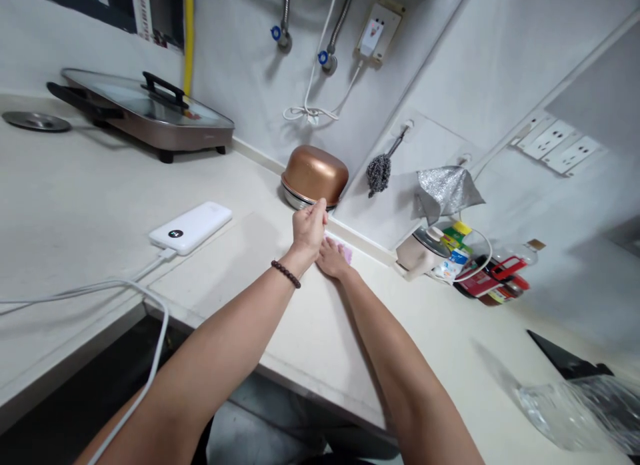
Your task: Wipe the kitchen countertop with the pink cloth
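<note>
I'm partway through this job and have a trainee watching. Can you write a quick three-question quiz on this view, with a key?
1. True or false: the right hand is gripping the white power bank.
2. Which arm wears the dark bead bracelet? A) right B) left C) neither
3. Fill in: just beyond the left hand stands a rounded, ____-coloured vessel.

Key
1. False; it is down at the pink cloth on the counter.
2. B
3. copper

Pink cloth (349,254) on pale countertop (240,278), partly under right fingers (329,244); copper-coloured pot (317,164) base up, near.
</note>
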Available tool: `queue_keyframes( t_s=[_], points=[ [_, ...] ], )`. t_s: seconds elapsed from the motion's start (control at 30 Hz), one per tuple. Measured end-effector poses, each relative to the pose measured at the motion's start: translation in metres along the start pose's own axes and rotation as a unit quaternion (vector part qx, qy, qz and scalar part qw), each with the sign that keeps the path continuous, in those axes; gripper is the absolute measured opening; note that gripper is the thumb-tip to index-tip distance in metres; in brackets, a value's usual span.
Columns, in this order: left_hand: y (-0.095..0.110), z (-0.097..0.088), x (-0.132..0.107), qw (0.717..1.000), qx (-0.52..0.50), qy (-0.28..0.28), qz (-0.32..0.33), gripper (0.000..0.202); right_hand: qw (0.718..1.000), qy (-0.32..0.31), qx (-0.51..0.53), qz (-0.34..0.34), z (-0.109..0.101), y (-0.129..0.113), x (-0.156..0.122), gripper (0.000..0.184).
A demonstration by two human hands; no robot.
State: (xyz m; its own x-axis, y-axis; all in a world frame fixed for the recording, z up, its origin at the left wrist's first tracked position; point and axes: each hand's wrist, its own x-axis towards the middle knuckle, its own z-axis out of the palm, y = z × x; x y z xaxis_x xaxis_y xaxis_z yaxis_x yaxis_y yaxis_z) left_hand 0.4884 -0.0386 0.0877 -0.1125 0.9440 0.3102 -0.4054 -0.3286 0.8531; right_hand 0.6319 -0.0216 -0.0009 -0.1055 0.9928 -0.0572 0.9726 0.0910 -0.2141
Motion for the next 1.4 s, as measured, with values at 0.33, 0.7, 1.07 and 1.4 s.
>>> queue_keyframes(
  t_s=[0.33,0.7,1.07,1.4],
  points=[
    [-0.009,-0.006,0.005,0.997,-0.068,0.012,-0.033,0.042,0.978,-0.073,-0.033,-0.192,-0.003,-0.066,-0.167,0.054],
    [-0.020,-0.005,0.004,0.999,-0.022,-0.005,-0.045,0.041,0.996,0.012,-0.050,0.073,-0.013,0.060,-0.283,0.054],
    [-0.034,0.003,-0.044,0.816,0.196,-0.543,-0.027,0.037,0.994,0.064,0.077,-0.053,-0.003,-0.030,-0.229,0.054],
    [-0.037,0.009,-0.066,0.673,0.398,-0.623,0.025,0.038,0.739,0.609,0.139,0.252,-0.018,0.127,-0.380,0.047]
  ],
)
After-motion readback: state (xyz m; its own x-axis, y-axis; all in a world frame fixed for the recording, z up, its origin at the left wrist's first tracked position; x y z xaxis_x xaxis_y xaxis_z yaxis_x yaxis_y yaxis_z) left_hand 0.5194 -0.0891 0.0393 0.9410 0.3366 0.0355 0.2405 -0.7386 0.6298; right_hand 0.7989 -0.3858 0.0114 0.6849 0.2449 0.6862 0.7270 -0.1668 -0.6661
